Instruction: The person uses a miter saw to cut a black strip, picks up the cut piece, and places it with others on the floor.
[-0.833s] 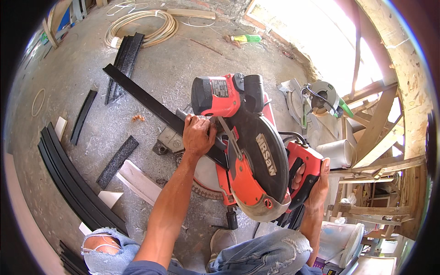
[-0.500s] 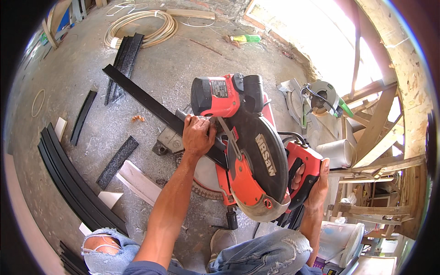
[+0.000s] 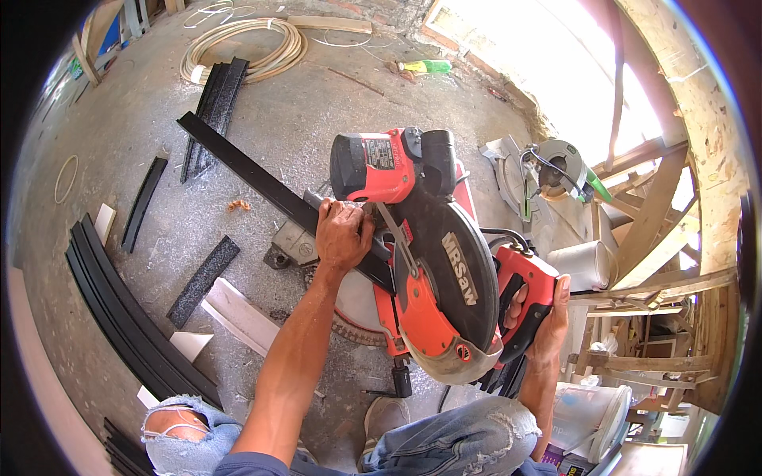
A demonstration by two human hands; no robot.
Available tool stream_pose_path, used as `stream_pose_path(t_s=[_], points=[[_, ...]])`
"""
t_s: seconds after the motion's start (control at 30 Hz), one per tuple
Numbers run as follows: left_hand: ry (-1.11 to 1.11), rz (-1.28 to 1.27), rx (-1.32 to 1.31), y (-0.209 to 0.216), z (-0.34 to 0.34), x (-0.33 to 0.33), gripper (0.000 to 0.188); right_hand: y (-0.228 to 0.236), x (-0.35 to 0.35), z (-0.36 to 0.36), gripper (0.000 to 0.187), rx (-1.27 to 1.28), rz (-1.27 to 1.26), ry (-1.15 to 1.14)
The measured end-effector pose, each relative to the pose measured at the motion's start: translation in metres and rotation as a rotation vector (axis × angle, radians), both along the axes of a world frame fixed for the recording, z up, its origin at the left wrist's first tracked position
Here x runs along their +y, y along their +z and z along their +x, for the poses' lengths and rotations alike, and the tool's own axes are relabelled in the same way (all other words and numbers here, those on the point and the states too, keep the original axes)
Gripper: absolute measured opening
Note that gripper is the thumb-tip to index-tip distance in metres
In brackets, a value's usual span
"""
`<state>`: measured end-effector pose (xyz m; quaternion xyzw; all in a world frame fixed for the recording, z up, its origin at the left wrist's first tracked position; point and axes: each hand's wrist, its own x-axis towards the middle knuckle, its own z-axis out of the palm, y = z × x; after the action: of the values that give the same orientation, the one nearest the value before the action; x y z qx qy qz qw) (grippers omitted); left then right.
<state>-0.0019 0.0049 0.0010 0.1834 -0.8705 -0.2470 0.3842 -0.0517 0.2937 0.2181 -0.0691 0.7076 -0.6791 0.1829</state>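
A red and black mitre saw (image 3: 447,266) stands on the floor before me. Its red handle (image 3: 525,293) is in the grip of my right hand (image 3: 549,329), fingers wrapped through the loop. My left hand (image 3: 343,236) is closed over a long black moulding strip (image 3: 250,173) and presses it down on the saw's bed, left of the blade guard. From there the strip runs out to the far left. Its near end lies beside the orange lower guard (image 3: 432,313). The guard hides the blade, and the fingertips of my left hand are partly hidden.
Black moulding strips (image 3: 131,309) and a short black offcut (image 3: 203,282) lie at left, near a white strip (image 3: 240,316). A coiled hose (image 3: 295,49) and a green bottle (image 3: 426,67) are at the back. Another mitre saw (image 3: 556,170), buckets (image 3: 583,266) and timber framing stand at right.
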Motion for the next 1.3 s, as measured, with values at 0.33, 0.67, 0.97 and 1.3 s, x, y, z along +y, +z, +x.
stream_pose_path(t_s=[0.33,0.67,0.97,1.3], points=[[0.002,0.001,0.001,-0.0005,-0.0001,-0.0002,0.018,-0.0025,0.0026,-0.0013,0.071,0.0,0.005,0.009],[0.004,0.003,0.0,-0.0018,-0.0014,0.0006,0.017,-0.0037,0.0038,-0.0016,0.071,0.001,-0.004,0.008],[0.013,-0.011,0.015,-0.0012,-0.0012,0.0003,0.016,-0.0035,-0.0009,0.0016,0.073,0.02,0.025,-0.003],[0.011,-0.016,0.017,-0.0018,-0.0018,-0.0002,0.016,-0.0042,0.0039,-0.0005,0.069,-0.016,-0.018,0.008]])
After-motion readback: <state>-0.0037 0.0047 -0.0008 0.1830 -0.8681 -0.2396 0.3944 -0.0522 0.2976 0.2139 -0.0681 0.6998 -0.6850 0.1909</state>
